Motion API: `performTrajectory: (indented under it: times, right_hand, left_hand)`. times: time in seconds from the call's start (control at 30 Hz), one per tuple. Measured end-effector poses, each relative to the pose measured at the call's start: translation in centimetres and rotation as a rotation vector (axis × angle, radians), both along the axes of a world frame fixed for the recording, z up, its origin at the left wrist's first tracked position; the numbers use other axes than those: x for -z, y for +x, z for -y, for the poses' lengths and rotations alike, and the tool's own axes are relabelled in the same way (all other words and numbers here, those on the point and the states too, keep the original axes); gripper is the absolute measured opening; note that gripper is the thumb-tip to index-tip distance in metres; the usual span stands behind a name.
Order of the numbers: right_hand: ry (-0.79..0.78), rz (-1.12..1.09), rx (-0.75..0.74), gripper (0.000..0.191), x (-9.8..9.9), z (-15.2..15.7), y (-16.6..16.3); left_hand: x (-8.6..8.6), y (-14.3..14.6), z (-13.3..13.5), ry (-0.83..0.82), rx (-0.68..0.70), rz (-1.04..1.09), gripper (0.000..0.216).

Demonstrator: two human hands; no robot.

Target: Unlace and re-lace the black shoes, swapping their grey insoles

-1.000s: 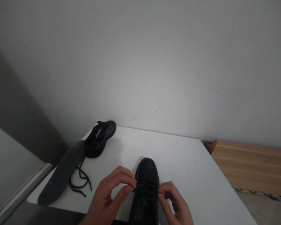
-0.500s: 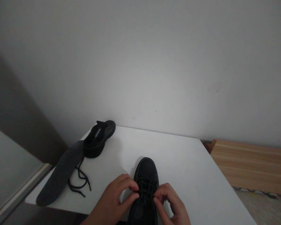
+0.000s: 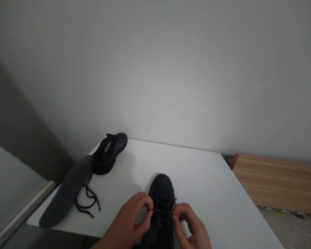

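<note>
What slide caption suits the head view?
Left hand and right hand pinch laces of a black shoe on a table.

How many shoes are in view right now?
2. The near shoe sits between the left hand and the right hand, cut off by the picture's bottom edge. The far shoe stands toward the table's far left corner.

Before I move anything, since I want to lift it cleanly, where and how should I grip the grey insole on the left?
I'd pinch the insole across its near, rounded end, coming from the table's front. It lies long and flat, with that end at the front edge; its far end meets the shoe, and a loose lace lies along its right side.
</note>
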State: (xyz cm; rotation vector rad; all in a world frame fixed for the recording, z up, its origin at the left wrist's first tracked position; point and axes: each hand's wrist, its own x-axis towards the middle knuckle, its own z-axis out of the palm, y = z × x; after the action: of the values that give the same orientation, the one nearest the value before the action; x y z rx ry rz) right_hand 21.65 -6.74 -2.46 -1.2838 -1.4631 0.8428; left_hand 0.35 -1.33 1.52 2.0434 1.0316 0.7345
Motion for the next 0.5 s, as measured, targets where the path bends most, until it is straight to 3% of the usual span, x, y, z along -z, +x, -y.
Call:
performTrajectory:
  times: [0.07,0.23,0.5]
  right_hand:
    - [-0.023,-0.027,-0.003,0.021,0.2,0.0,0.0]
    - [-0.043,-0.183,0.159,0.035,0.4,0.1,-1.5]
    - [-0.106,-0.330,0.168,0.035,0.2,0.0,-2.1]
  left_hand:
    - [-0.4,0.1,0.1,-0.035,-0.005,-0.008,0.008]
    - [-1.3,0.3,0.3,-0.119,-0.002,0.050,0.009]
    - [-1.4,-0.3,-0.2,-0.231,0.010,0.087,0.005]
